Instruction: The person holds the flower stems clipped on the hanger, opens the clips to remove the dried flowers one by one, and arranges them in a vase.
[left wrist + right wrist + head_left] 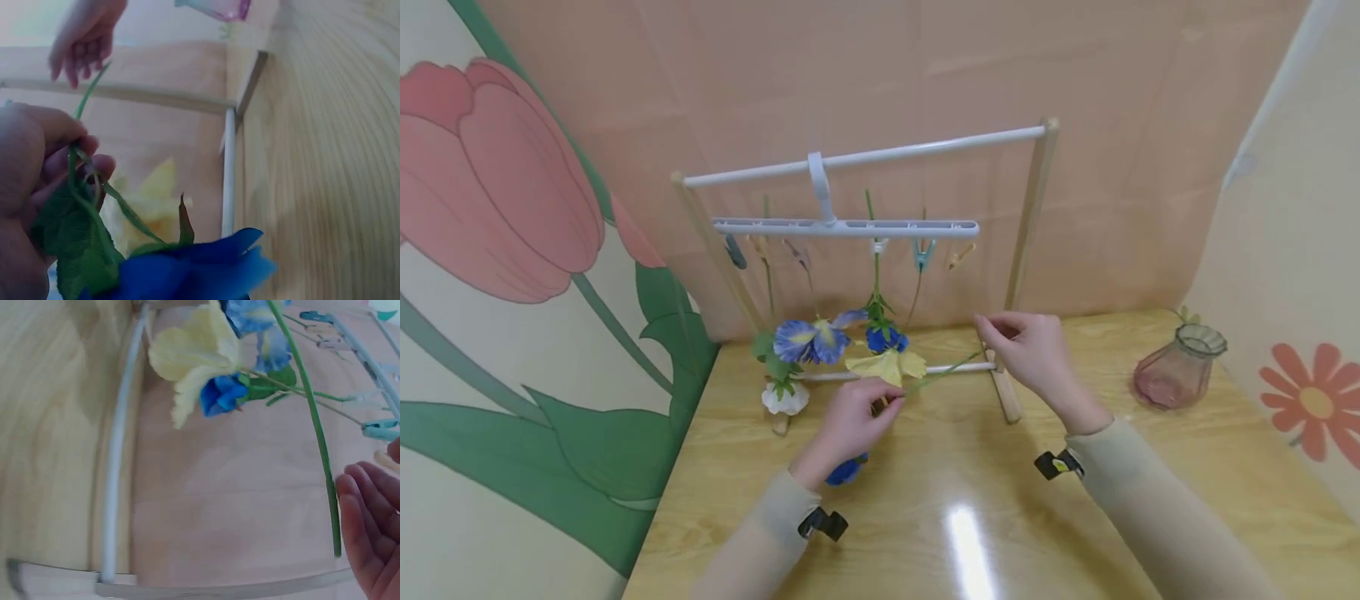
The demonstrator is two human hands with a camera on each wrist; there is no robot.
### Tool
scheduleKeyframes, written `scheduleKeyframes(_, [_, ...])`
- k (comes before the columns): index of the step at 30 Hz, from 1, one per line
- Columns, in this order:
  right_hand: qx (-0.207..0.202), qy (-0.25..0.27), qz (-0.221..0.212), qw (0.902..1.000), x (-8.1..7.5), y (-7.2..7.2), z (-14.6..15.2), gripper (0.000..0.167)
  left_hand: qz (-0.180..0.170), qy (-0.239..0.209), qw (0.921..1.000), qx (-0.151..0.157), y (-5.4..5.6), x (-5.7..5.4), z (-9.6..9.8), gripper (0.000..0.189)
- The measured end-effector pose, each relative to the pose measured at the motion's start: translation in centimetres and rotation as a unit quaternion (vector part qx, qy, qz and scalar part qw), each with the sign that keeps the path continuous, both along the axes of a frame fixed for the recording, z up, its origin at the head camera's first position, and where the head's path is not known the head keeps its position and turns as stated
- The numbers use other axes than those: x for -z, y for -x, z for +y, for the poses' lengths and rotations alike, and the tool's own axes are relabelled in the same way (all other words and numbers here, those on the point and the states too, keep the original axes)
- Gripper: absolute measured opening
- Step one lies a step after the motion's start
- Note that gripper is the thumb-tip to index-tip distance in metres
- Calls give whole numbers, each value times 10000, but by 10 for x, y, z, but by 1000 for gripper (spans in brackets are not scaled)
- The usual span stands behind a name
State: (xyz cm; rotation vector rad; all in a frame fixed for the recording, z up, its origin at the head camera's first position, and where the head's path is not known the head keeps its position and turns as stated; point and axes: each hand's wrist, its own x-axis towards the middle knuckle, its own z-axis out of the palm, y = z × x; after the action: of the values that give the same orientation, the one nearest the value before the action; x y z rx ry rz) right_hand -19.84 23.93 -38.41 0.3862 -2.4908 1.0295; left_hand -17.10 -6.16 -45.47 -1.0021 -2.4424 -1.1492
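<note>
My left hand (853,421) pinches the green stem (94,87) of a blue artificial flower (194,272), whose bloom hangs below the hand, with leaves beside the palm. The stem slants up to the right, toward my right hand (1033,354). In the right wrist view, the fingers (359,512) of that hand lie loosely bent beside the stem's free end; whether they touch it I cannot tell. Behind the hands, a white clip hanger (850,227) holds several flowers upside down, among them a yellow flower (887,365), a blue-violet iris (812,340) and a white flower (785,398).
The hanger's hook sits over the top bar (925,150) of a wooden-sided rack. At the hanger's right end is a yellowish clip (961,257) without a flower; a dark clip (735,252) hangs at its left end. A pinkish glass vase (1176,371) stands at the right.
</note>
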Motion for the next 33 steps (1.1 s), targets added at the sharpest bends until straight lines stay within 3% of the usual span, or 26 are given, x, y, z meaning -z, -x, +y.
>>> scheduleKeyframes(4, [-464, 241, 160, 9985, 28, 0, 2, 20, 29, 875, 9962, -38, -5, 2, -21, 10])
scheduleKeyframes(9, [-1153, 398, 565, 9909, 45, 1, 4, 8, 183, 1749, 9843, -131, -11, 5, -37, 10])
scheduleKeyframes(13, [-1867, 61, 622, 9804, 53, 5, 1, 15, 454, 2268, 9725, -272, -12, 4, -43, 10])
scheduleKeyframes(19, [-2809, -802, 653, 9541, 70, 5, -9, 25, 923, 2724, 9573, -287, -15, 1, -39, 12])
scheduleKeyframes(25, [-3079, -1356, 420, 9408, 76, -8, -19, 26, 1328, 3036, 9430, -312, -22, -7, -25, 10])
scheduleKeyframes(33, [-2887, -1534, 373, 9443, 80, -13, -30, 25, 1932, 3148, 9286, -347, -22, -13, -13, 11])
